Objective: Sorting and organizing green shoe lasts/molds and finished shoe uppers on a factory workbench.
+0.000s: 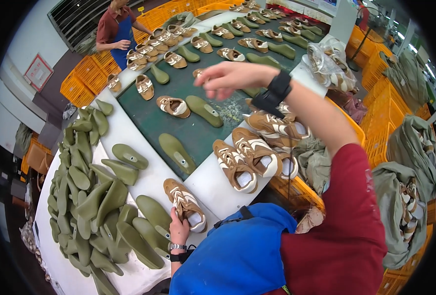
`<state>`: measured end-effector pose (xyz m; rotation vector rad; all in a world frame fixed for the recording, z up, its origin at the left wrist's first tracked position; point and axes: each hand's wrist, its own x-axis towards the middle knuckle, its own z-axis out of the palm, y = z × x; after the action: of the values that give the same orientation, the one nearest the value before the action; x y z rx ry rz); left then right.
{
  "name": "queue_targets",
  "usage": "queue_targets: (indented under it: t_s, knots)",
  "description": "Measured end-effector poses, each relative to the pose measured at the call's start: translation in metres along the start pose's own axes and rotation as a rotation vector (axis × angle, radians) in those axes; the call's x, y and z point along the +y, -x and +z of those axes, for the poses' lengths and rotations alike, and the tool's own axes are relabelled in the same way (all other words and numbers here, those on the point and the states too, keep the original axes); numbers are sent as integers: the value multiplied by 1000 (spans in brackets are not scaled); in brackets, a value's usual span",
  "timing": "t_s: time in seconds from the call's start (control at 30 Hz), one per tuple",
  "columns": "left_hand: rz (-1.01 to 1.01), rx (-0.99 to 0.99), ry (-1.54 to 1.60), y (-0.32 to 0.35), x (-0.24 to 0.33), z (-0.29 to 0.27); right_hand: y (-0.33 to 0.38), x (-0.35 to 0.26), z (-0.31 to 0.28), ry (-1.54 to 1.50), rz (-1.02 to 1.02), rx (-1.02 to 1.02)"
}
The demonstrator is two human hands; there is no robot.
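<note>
My left hand [179, 229] grips the side of a brown and white sneaker [182, 200] on the white table edge, close to my body. Out over the green conveyor belt [144, 115], my right hand [228, 81] is raised with its fingers apart and nothing visible in them. Below it on the belt lie a green shoe last [204, 111] and another brown sneaker [173, 106]. A further green last [176, 152] rests nearer to me on the belt. Beside the held sneaker, more lasts [154, 211] lie on the table.
A large heap of green lasts [82, 196] covers the table at left. Several brown sneakers [235, 164] stand on the white ledge at right. Orange crates [375, 123] line the right side. A person in a blue apron [123, 39] stands across the belt beside more sneakers.
</note>
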<state>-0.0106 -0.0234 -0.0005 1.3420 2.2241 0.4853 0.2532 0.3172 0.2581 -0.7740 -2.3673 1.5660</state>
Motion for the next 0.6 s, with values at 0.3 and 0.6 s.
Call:
queue_targets:
  t_s: [0.3,0.6]
  knots:
    - [43,30,61,3,-6,3,266,150,-157,1121,908,848]
    - [-5,-11,32,1,-13,-1,232,-98,-275,751,96,1216]
